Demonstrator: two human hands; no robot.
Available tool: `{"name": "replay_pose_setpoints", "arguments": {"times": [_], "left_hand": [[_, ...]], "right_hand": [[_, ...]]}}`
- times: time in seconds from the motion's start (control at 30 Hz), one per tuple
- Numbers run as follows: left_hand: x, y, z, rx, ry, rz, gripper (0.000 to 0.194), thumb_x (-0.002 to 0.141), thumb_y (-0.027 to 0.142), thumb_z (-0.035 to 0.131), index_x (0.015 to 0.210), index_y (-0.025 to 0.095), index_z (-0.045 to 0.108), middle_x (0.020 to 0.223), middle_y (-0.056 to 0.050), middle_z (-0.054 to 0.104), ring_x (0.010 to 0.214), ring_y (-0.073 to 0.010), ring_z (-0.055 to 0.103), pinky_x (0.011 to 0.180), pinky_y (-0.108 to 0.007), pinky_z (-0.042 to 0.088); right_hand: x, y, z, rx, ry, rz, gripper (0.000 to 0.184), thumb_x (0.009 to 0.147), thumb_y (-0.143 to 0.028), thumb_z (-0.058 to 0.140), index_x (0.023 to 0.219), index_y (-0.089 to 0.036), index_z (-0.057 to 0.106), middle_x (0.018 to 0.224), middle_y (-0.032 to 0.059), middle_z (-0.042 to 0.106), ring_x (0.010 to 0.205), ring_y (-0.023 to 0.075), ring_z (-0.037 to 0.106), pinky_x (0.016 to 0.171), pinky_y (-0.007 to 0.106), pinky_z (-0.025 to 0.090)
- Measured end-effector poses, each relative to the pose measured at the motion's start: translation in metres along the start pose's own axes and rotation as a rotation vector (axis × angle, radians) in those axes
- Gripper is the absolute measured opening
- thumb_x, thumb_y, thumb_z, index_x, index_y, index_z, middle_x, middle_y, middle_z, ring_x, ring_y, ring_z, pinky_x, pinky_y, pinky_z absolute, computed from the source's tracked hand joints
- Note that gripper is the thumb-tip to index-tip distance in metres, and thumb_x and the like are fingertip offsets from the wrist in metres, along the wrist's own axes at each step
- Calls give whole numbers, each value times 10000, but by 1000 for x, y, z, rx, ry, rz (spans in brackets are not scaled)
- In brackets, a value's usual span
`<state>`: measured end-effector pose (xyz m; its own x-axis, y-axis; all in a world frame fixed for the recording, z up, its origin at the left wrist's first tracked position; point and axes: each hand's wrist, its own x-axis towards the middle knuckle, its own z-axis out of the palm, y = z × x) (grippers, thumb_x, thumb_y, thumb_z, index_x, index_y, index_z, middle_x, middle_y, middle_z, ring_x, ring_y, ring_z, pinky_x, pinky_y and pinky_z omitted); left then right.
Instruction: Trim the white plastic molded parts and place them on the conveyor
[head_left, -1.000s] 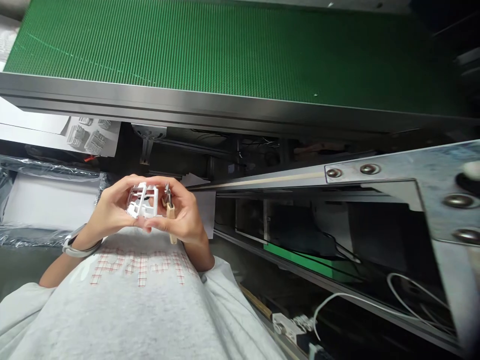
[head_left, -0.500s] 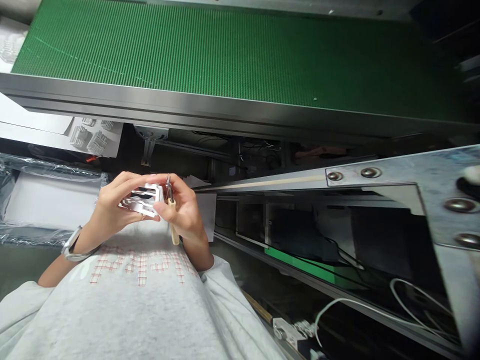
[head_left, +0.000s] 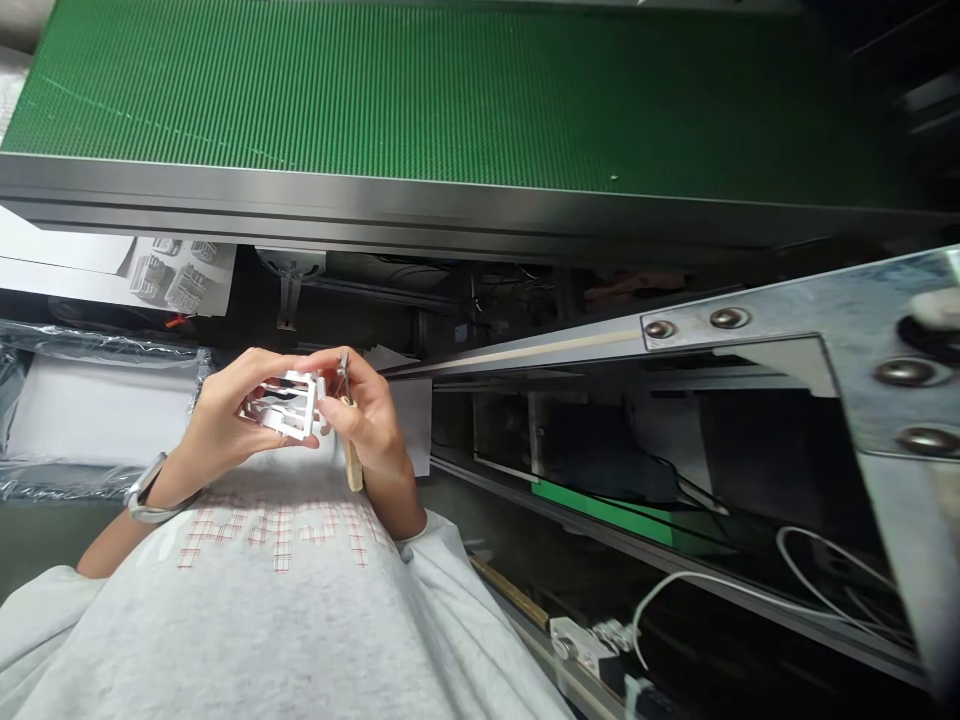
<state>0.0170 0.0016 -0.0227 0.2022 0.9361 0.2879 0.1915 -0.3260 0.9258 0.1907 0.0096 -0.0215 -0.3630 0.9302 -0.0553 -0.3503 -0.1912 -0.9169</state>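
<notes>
My left hand [head_left: 225, 405] is closed around a white plastic frame [head_left: 289, 408] with open slots, held in front of my chest. The fingers cover its left end. In my right hand [head_left: 367, 415] lie small pliers [head_left: 352, 460] with a tan handle, their metal tip pointing up past the index finger. The thumb and index finger of that hand also touch the right end of the frame, where a small white part shows between them. The fingers hide most of the pliers' middle.
A green ribbed conveyor belt [head_left: 360, 100] with a metal edge runs across the top. Several grey-white plastic parts [head_left: 186, 288] lie on a sheet at the left. Below them is a plastic-lined box [head_left: 105, 405]. A metal frame bar [head_left: 555, 350] stretches along the right.
The frame has turned slightly, so its right end faces me more, and a small gap shows beside my right thumb. The view has shifted a little.
</notes>
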Motion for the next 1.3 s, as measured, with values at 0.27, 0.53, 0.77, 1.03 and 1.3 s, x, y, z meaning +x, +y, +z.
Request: {"name": "replay_pose_setpoints", "arguments": {"times": [0.27, 0.53, 0.77, 1.03, 1.3], "left_hand": [[-2, -4, 1, -227, -6, -177, 562, 638, 379, 971, 1123, 203, 750, 939, -57, 694, 791, -166, 658, 664, -240, 535], [-1, -14, 7, -286, -15, -217, 576, 545, 357, 1008, 1004, 167, 716, 891, -36, 667, 748, -160, 644, 638, -241, 548], [-12, -24, -3, -252, -59, -349, 701, 595, 339, 988, 1200, 189, 669, 1026, -57, 685, 872, -192, 683, 741, -262, 584], [-31, -28, -30, -323, 51, -501, 713, 697, 312, 926, 1345, 209, 648, 1369, -156, 656, 1273, -309, 641, 1055, -460, 583], [-33, -29, -24, -325, 104, -646, 685, 605, 399, 970, 1187, 131, 726, 1205, -156, 748, 1073, -302, 739, 991, -484, 624]], "right_hand": [[1, 3, -6, 7, -87, 71, 666, 646, -463, 887, 1243, -296, 643, 787, -45, 558, 681, 130, 505, 649, 275, 467], [6, 16, -6, -64, -49, 118, 737, 532, -448, 970, 1189, -250, 702, 902, -5, 687, 729, 144, 581, 653, 271, 534], [20, 29, -4, -89, -78, 189, 726, 513, -462, 979, 1143, -240, 695, 903, -4, 702, 746, 148, 625, 686, 273, 560], [41, 41, -3, -58, -178, 269, 723, 517, -513, 965, 1123, -221, 703, 838, -9, 693, 731, 146, 621, 694, 274, 565], [45, 54, -5, -17, -195, 293, 689, 573, -492, 934, 1161, -214, 705, 854, -23, 677, 747, 128, 610, 711, 251, 548]]}}
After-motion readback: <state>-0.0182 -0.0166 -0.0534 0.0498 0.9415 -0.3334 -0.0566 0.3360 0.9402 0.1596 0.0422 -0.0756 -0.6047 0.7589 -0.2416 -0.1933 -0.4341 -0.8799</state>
